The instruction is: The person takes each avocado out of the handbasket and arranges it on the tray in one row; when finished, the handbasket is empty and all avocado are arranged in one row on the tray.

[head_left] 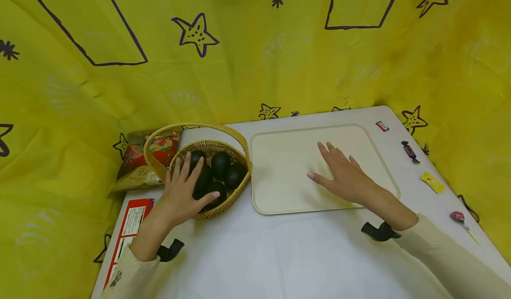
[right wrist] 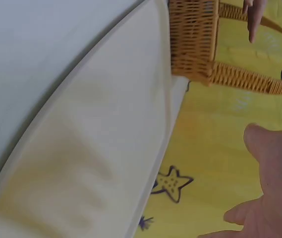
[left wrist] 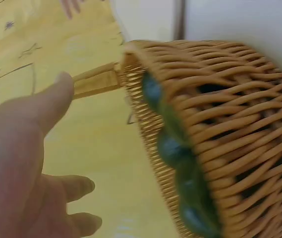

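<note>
— What is your left hand doing?
— It's hovering with fingers spread over the wicker basket, above the dark avocados; I can't tell if it's touching them.
— And your right hand?
— It's lying flat, fingers splayed, on the cream tray, which is sitting just beside the basket.

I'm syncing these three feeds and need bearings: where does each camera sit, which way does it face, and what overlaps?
Head: worn on the head, looking forward and down at the table; both hands and sleeves show, left hand over the basket, right hand on the tray.
Left wrist: beside the left hand, facing the basket side.
Right wrist: by the right hand, looking across the tray.
Shared: the basket appears in all three.
</note>
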Available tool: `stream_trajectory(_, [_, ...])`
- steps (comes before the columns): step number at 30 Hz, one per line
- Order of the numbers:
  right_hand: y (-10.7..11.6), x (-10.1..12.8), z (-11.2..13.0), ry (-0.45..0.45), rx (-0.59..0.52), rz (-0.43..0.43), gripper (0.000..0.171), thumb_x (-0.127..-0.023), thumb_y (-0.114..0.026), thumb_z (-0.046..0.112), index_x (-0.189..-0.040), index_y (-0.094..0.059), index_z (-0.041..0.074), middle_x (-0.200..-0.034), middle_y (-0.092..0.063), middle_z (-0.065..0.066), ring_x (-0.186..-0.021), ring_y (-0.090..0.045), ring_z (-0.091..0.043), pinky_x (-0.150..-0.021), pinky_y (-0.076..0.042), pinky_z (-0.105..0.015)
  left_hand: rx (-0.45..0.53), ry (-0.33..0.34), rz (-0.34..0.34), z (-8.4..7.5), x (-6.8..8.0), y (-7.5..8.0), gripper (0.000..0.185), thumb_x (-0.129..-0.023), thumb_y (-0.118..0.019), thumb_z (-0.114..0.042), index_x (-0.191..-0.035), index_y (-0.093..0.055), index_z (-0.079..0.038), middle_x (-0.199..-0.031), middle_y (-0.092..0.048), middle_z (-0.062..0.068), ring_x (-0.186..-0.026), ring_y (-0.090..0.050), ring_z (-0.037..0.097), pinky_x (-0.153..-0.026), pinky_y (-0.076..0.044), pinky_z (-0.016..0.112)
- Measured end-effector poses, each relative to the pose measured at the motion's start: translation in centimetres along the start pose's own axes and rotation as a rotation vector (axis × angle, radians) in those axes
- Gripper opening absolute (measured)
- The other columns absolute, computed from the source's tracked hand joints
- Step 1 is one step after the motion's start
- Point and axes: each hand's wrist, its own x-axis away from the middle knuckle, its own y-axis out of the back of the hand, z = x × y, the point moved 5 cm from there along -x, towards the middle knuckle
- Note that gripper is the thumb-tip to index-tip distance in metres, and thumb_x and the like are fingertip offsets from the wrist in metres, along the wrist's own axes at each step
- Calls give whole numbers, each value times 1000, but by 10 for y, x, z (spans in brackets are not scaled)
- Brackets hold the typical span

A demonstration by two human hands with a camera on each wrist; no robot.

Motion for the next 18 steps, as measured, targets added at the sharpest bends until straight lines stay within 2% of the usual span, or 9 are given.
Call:
stream_trajectory(3, [0, -2, 13, 31, -38, -15, 97, -104, -50, 69, -170, -14, 8, -174, -18, -21, -160, -17, -44, -124, -14, -69, 53, -30, -69, -6, 5, 16, 94, -100, -65, -59, -171, -18, -19, -176, -6, 20, -161, 0, 49, -121, -8, 76])
stream_trajectory(6, [-3, -4, 26, 51, -82, -21, 92, -104, -50, 67, -167, -26, 5, -171, -30, -20, -157, -27, -43, -124, -22, -64, 91, -77, -192, -13, 13, 34, 80, -102, -68, -47, -167, -33, -16, -173, -25, 18, -160, -18, 45, -120, -21, 74])
stream_trajectory(10, [-9, -8, 47, 93, -117, -14, 83, -105, -54, 62, -162, -39, 4, -163, -43, -20, -152, -38, -43, -122, -30, -61, 97, -198, -444, -24, 28, 61, 57, -100, -74, -27, -152, -56, -11, -156, -55, 14, -145, -49, 39, -116, -38, 63])
stream_trajectory(12, [-13, -11, 57, 118, -128, -7, 78, -105, -57, 58, -160, -43, 4, -161, -47, -19, -150, -42, -41, -121, -33, -60, 115, -267, -577, -27, 36, 73, 48, -97, -75, -17, -144, -64, -9, -144, -66, 13, -135, -59, 37, -116, -43, 50])
stream_trajectory(15, [-18, -14, 73, 160, -142, -2, 71, -106, -60, 53, -156, -49, 3, -157, -52, -19, -147, -47, -40, -119, -37, -59, 158, -334, -753, -26, 44, 90, 39, -95, -72, -12, -134, -71, -6, -133, -72, 13, -125, -63, 37, -116, -42, 32])
stream_trajectory(18, [-25, -17, 87, 198, -151, 7, 66, -106, -62, 48, -152, -53, 2, -153, -56, -18, -144, -50, -39, -118, -39, -57, 187, -328, -883, -18, 48, 104, 38, -94, -69, -15, -130, -72, -2, -130, -71, 18, -123, -62, 40, -114, -38, 22])
